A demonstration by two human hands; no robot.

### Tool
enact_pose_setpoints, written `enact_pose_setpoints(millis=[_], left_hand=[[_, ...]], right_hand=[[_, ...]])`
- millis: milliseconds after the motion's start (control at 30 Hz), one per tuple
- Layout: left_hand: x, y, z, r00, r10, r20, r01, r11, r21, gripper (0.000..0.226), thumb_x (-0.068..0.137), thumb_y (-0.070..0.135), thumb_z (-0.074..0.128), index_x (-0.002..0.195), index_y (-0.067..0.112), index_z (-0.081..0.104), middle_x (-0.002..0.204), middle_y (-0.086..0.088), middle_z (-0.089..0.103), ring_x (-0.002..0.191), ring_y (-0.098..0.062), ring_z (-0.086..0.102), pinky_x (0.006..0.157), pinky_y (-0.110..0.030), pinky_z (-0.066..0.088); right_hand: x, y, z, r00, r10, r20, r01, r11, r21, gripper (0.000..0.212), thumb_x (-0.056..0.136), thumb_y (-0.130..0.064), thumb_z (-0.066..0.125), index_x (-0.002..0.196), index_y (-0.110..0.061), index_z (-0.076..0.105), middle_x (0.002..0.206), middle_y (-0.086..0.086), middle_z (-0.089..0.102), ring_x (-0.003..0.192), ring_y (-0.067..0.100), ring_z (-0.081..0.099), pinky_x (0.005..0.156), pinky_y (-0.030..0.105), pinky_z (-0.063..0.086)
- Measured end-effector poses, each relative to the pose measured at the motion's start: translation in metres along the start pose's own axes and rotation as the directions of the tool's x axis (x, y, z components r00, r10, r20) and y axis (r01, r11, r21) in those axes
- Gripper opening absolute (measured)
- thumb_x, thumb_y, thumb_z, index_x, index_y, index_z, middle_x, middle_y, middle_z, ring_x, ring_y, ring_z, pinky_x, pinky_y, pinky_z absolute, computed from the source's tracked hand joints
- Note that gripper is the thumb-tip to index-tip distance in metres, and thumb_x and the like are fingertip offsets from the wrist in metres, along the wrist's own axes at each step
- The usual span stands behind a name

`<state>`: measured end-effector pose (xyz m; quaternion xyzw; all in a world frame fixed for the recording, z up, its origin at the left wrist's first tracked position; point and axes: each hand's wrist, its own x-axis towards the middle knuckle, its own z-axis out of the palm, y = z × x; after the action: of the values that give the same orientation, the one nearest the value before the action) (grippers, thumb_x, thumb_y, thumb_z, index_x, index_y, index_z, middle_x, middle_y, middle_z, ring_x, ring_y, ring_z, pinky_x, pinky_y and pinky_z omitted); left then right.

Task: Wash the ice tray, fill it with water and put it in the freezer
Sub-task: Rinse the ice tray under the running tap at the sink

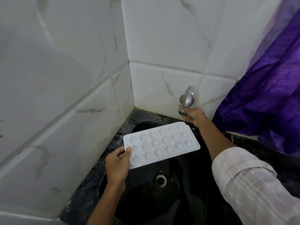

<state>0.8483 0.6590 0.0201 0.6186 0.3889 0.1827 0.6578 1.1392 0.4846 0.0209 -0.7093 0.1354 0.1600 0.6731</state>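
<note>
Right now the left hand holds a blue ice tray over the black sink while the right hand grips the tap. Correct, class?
No. The head view shows the ice tray is white, not blue. The left hand holds it over the black sink; the right hand grips the tap.

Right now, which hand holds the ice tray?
The left hand grips the ice tray by its near corner over the sink; the right hand holds the wall tap.
</note>
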Motion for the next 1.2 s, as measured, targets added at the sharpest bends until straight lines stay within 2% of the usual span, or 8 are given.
enact_pose_setpoints(millis=[167,300,467,567,800,933,1100,1200], left_hand=[[0.003,-0.002,-0.001,1.0,-0.009,-0.007,0.009,1.0,0.01,0.008,0.095,0.02,0.066,0.092,0.02,0.073,0.083,0.005,0.078,0.083,-0.017,0.074,0.081,-0.042,0.061],[0.007,-0.002,-0.001,1.0,-0.008,-0.009,0.008,1.0,0.005,0.009,0.094,0.02,0.066,0.088,0.024,0.072,0.085,0.003,0.078,0.085,-0.019,0.074,0.084,-0.044,0.06],[0.009,0.0,0.003,1.0,-0.004,-0.015,0.004,1.0,0.011,0.012,0.094,0.019,0.066,0.086,0.025,0.071,0.085,0.003,0.077,0.084,-0.019,0.074,0.083,-0.042,0.06],[0.011,0.0,0.004,1.0,-0.009,-0.024,0.01,1.0,0.018,0.009,0.094,0.019,0.066,0.089,0.023,0.072,0.086,0.001,0.077,0.084,-0.019,0.074,0.082,-0.041,0.06],[0.013,-0.002,0.013,1.0,-0.013,-0.025,0.014,0.999,0.039,0.014,0.095,0.018,0.065,0.103,0.011,0.074,0.09,-0.002,0.076,0.084,-0.019,0.073,0.075,-0.035,0.059],[0.006,-0.001,0.019,0.999,0.038,-0.01,-0.037,0.994,0.098,0.014,0.096,0.019,0.064,0.1,0.01,0.074,0.085,0.001,0.077,0.08,-0.016,0.073,0.07,-0.033,0.058],[-0.003,-0.003,0.024,0.992,0.121,0.02,-0.122,0.979,0.162,0.019,0.097,0.023,0.062,0.109,0.012,0.072,0.084,0.006,0.077,0.08,-0.011,0.073,0.076,-0.037,0.061],[-0.005,0.0,0.026,0.99,0.139,-0.001,-0.137,0.978,0.157,0.02,0.097,0.023,0.062,0.11,0.012,0.072,0.081,0.01,0.075,0.079,-0.008,0.072,0.072,-0.031,0.058]], right_hand=[[-0.001,0.002,0.002,1.0,0.0,-0.024,-0.001,1.0,-0.023,0.046,0.079,-0.028,0.082,0.109,0.001,0.064,0.088,0.006,0.067,0.065,0.01,0.063,0.051,0.016,0.056],[0.004,0.003,0.002,1.0,0.003,-0.031,-0.004,0.999,-0.04,0.042,0.079,-0.026,0.082,0.107,0.003,0.067,0.082,0.004,0.067,0.064,0.011,0.064,0.05,0.018,0.055],[-0.004,0.0,-0.004,1.0,0.017,0.004,-0.017,0.997,-0.07,0.036,0.083,-0.026,0.078,0.103,0.002,0.067,0.083,0.005,0.067,0.065,0.011,0.065,0.055,0.019,0.058],[-0.028,0.002,-0.013,1.0,-0.024,-0.016,0.021,0.992,-0.128,0.035,0.084,-0.034,0.074,0.098,-0.003,0.066,0.087,0.009,0.066,0.074,0.017,0.066,0.08,0.034,0.061],[-0.106,0.023,-0.032,0.972,-0.067,0.226,0.113,0.974,-0.196,0.022,0.09,-0.032,0.069,0.104,-0.016,0.074,0.096,0.002,0.077,0.089,0.019,0.074,0.081,0.038,0.06],[-0.102,0.028,-0.029,0.984,-0.127,0.122,0.161,0.933,-0.322,0.012,0.085,-0.03,0.071,0.094,-0.022,0.074,0.093,-0.003,0.074,0.087,0.014,0.07,0.077,0.036,0.06],[-0.093,0.03,-0.027,0.976,-0.216,0.011,0.205,0.906,-0.371,0.011,0.083,-0.023,0.072,0.079,-0.014,0.069,0.081,-0.001,0.067,0.072,0.013,0.061,0.06,0.022,0.044],[-0.088,0.027,-0.024,0.985,-0.173,0.022,0.171,0.935,-0.31,0.017,0.082,-0.022,0.073,0.084,-0.006,0.069,0.081,0.002,0.067,0.073,0.015,0.061,0.066,0.027,0.049]])
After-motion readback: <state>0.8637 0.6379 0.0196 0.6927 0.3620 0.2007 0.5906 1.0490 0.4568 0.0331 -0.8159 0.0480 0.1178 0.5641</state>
